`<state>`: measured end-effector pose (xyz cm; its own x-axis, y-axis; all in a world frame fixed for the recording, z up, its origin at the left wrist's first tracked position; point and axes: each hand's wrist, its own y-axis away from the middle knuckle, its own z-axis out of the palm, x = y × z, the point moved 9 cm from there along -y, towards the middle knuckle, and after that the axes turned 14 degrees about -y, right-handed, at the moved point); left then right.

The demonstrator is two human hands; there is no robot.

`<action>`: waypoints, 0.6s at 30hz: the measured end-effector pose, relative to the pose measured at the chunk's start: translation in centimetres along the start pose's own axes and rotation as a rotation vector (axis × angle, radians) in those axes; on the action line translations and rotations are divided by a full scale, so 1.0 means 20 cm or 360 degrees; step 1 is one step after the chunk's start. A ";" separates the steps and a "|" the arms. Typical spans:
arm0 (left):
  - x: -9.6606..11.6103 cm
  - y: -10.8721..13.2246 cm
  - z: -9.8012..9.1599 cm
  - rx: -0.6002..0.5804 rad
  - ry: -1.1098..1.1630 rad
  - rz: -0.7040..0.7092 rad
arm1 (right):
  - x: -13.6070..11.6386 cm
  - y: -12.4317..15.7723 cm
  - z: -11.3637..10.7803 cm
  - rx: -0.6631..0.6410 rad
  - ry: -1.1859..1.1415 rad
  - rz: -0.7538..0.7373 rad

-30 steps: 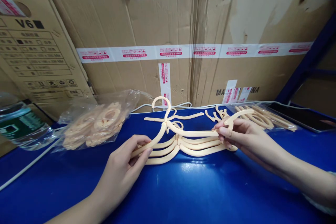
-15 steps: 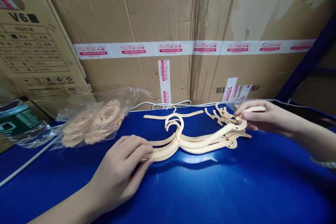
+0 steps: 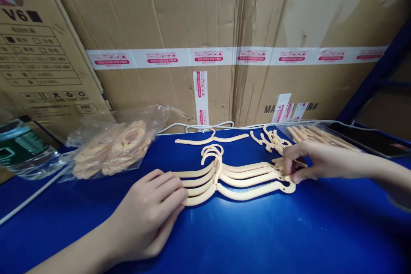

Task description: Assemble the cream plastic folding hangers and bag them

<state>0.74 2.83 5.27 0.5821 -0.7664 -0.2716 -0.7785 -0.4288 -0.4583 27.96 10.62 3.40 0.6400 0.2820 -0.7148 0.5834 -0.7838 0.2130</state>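
Several cream plastic clothes hangers point(image 3: 253, 195) lie fanned one behind another on the blue tabletop, hooks bunched in the middle. My left hand point(image 3: 150, 209) is closed around their left ends, which its fingers hide. At the right ends, my right hand point(image 3: 305, 163) pinches a hanger near its notched tip, thumb and forefinger together. Behind this row lies a separate hanger point(image 3: 229, 139) with a small hook. A heap of small cream hook pieces point(image 3: 272, 139) sits just beyond my right hand.
To the left are a clear bag of cream ring-shaped parts point(image 3: 128, 143) and a water bottle point(image 3: 24, 150). A bag of cream sticks point(image 3: 321, 135) and a dark flat device point(image 3: 379, 139) lie at the back right. Cardboard boxes point(image 3: 160, 94) wall off the back; a white cable point(image 3: 35, 195) runs along the table.
My right hand has come down and inward, lowering the raised right end of a hanger. The hangers now spread further apart in a fan. My left hand stays nearly in place.
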 end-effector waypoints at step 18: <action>-0.11 0.02 0.07 -0.0048 -0.0017 -0.0283 | 0.03 -0.04 -0.05 0.0267 0.0208 0.0092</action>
<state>-0.56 5.01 4.40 0.7134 -0.6722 -0.1979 -0.6698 -0.5712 -0.4746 28.37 11.97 3.48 0.7358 0.2948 -0.6097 0.4594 -0.8787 0.1296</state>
